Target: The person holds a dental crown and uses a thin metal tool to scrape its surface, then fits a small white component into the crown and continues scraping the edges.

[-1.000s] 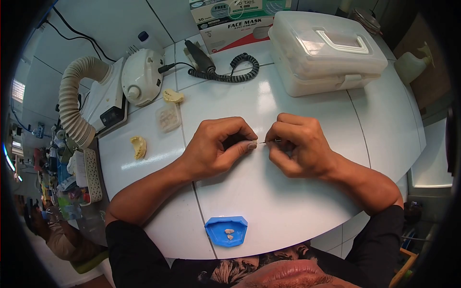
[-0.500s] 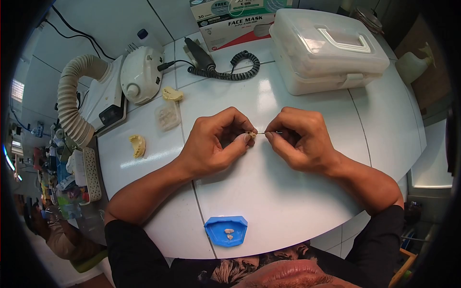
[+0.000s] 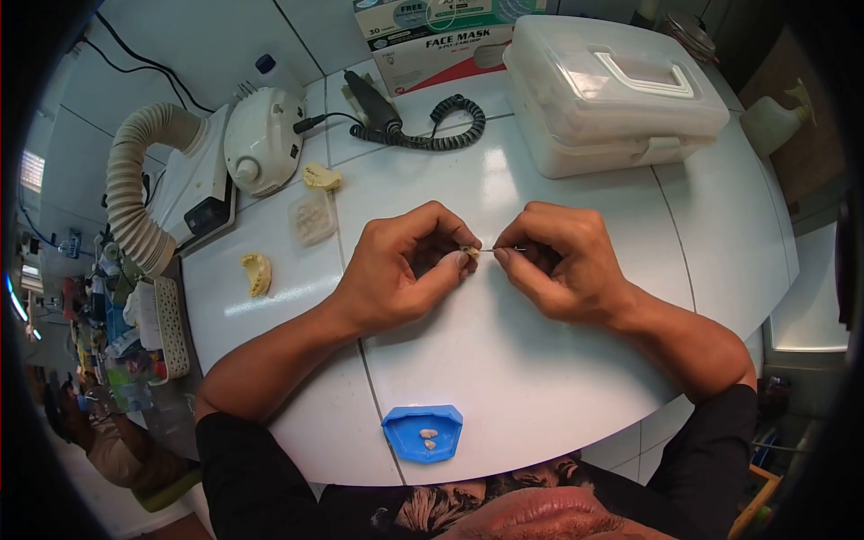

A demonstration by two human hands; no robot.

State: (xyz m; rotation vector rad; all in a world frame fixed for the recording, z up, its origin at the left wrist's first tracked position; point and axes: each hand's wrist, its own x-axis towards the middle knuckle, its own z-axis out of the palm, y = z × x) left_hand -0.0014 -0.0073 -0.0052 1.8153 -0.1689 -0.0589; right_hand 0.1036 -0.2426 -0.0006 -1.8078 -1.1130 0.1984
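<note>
Between the thumb and fingertips of my left hand (image 3: 405, 261) is a small tan, tooth-like piece (image 3: 472, 254), mostly covered by the fingers. Facing it, my right hand (image 3: 562, 261) pinches a thin metal pin-like tool (image 3: 488, 250). The tool's tip points left and meets the tan piece in this view; its dark rear end shows past the right fingertips. Both hands are raised over the middle of the white table. Nearer my body, a blue tray (image 3: 396, 430) holds small pale, tooth-like pieces (image 3: 428, 438).
Yellow dental casts (image 3: 256, 274) and a small clear box (image 3: 312, 219) lie to the left. Behind are a white drill control unit (image 3: 264, 144), a black corded handpiece (image 3: 373, 101) and a face mask box (image 3: 445, 49). A translucent case (image 3: 612, 99) stands back right. A person sits far left.
My right hand has edged very slightly left, bringing the pin-like tool a touch nearer the tan piece. My left hand and the table items look the same.
</note>
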